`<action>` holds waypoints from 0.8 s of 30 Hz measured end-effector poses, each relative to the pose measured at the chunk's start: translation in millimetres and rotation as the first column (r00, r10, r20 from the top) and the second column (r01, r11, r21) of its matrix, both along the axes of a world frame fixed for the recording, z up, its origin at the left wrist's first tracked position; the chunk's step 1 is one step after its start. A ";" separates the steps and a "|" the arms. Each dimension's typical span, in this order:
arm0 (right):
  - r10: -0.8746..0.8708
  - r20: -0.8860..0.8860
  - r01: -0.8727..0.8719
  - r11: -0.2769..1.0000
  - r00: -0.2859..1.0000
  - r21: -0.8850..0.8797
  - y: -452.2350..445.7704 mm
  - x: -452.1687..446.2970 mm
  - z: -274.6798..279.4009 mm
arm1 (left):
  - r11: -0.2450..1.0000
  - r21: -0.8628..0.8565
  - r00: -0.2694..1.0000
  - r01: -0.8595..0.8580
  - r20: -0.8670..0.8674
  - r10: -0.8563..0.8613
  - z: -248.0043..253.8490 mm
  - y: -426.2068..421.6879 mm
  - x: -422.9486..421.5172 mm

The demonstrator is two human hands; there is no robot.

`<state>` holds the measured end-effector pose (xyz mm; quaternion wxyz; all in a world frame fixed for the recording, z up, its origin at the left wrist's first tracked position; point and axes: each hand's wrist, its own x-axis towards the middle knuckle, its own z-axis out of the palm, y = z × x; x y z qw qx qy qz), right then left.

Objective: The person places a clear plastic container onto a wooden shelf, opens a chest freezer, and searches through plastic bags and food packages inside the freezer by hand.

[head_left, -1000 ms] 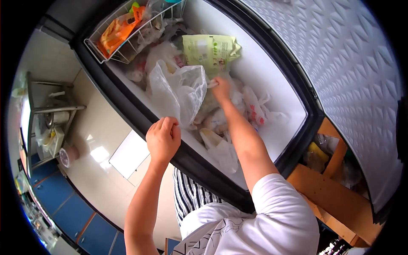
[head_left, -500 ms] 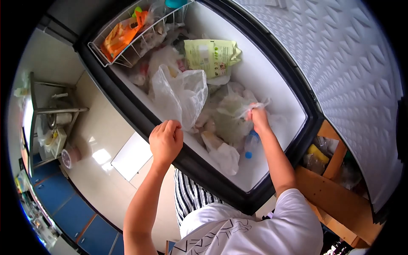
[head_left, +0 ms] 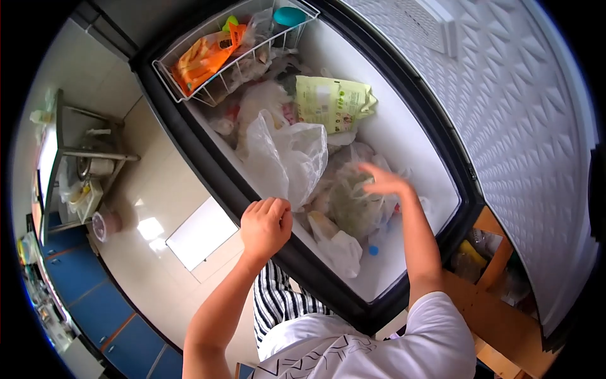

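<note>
My left hand is closed at the near rim of a chest freezer. A clear plastic bag narrows toward its fingers, and its edge appears gripped there. My right hand reaches inside with fingers apart and nothing between them. Below those fingers lies a thin translucent bag with pale green contents. Nearer me are a white plastic bag and the blue cap of a bottle, the bottle being mostly covered by plastic. Farther back leans a light green printed pouch.
A white wire basket hangs at the far end, holding an orange packet and a teal-lidded container. The raised freezer lid stands at right, above a wooden shelf. A metal rack and blue cabinets stand at left.
My right hand has let go of the thin bag and opened, moving slightly up. The bag now covers most of the bottle. My left hand keeps its place at the rim while the view shifts.
</note>
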<state>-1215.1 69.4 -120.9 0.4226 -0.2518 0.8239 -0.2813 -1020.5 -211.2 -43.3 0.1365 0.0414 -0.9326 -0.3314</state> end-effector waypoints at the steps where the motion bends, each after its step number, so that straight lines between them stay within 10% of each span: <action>1: -0.049 0.006 0.050 0.993 0.999 -0.108 -19.8 -19.7 4.6 | 1.000 0.016 1.000 0.016 -0.003 -0.016 -0.3 -0.7 0.0; 6: -0.271 -0.608 0.218 0.963 0.746 -0.161 -124.9 -99.4 -23.9 | 0.993 0.066 0.995 0.099 -0.008 -0.099 1.4 -5.0 -0.1; 8: 0.001 -0.977 0.124 0.992 0.214 0.028 -150.9 -127.5 -38.4 | 0.986 0.081 0.989 0.144 0.004 -0.144 1.6 -8.2 0.2; 9: 0.003 -0.977 0.131 0.991 0.214 0.032 -158.4 -134.4 -37.5 | 0.983 0.095 0.988 0.156 -0.012 -0.155 1.4 -9.1 -0.6; 11: 0.266 -0.744 0.180 0.870 0.613 0.459 -169.8 -144.7 -39.0 | 0.975 0.118 0.982 0.189 -0.008 -0.189 1.7 -11.1 -0.5; 14: 0.306 -0.431 -0.085 0.884 0.849 0.460 -155.3 -120.6 -33.7 | 0.949 0.165 0.963 0.269 -0.030 -0.268 0.5 -16.1 -1.2; 16: 0.110 -0.498 -0.113 0.993 0.860 0.025 -133.2 -62.3 -24.1 | 0.931 0.195 0.951 0.308 -0.031 -0.308 -0.6 -18.2 -1.5; 18: 0.407 -0.337 -0.253 0.873 0.849 0.417 -105.2 -18.7 -40.4 | 0.909 0.251 0.939 0.332 0.006 -0.345 -0.8 -19.1 -0.7; 20: 0.344 -0.669 -0.228 0.939 0.658 0.258 -74.2 30.1 -51.9 | 0.888 0.289 0.927 0.358 -0.001 -0.374 -1.0 -19.9 -2.1; 24: 0.622 -0.298 -0.369 0.715 0.725 0.594 -37.8 76.3 -57.0 | 0.828 0.363 0.873 0.428 0.072 -0.483 -0.3 -25.5 -3.5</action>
